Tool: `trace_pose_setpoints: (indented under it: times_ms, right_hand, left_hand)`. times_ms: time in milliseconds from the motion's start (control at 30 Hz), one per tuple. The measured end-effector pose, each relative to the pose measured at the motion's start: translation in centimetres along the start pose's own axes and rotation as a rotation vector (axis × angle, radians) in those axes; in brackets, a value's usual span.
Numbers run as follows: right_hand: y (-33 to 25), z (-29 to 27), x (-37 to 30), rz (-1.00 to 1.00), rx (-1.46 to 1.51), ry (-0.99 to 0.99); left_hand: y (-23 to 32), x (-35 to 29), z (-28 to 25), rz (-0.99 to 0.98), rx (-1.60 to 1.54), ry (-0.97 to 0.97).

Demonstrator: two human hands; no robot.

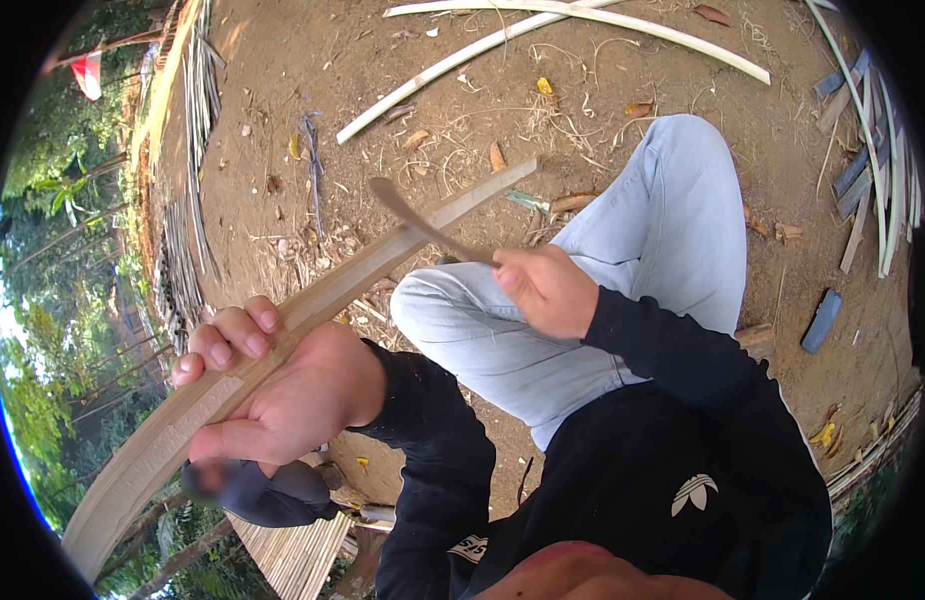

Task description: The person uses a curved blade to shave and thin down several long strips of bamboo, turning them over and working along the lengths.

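Observation:
A long split bamboo strip point(333, 287) runs slantwise from the lower left to a narrow end above my bent knee. My left hand point(308, 385) is closed around it, fingers over the far edge and thumb along the near side. In my right hand point(551, 290) is a knife point(408, 210), gripped at the handle, which the fingers mostly hide. Its dark, brownish blade crosses the strip near the narrow end. Whether the edge touches the bamboo, I cannot tell.
Pale bamboo strips point(453, 75) cross on the dirt ahead, among curled shavings. More strips point(888, 180) lie at the right, near a blue-grey block point(821, 320). Another person point(278, 495) sits at the lower left, beside a slatted platform point(293, 550).

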State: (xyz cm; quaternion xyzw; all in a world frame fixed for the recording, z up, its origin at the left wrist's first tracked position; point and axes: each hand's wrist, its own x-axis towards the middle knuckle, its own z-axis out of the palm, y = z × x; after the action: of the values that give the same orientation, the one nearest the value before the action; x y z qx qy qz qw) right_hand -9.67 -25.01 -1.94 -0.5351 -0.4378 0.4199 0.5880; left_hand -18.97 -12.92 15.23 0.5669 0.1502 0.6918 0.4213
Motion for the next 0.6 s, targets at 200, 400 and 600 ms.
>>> trace_pose_setpoints:
  times_ms: [200, 400, 600]
  right_hand:
    - [-1.9, 0.9, -0.4, -0.106, 0.085, -0.033]
    - [-1.5, 1.3, -0.2, -0.087, 0.001, -0.094]
    - [-0.1, 1.8, 0.5, -0.019, 0.099, 0.000]
  left_hand:
    - [-0.4, 0.6, -1.4, -0.023, -0.052, 0.034]
    - [0.2, 0.4, -2.6, 0.020, -0.008, 0.066]
    - [0.0, 0.1, -1.8, 0.015, -0.062, 0.027]
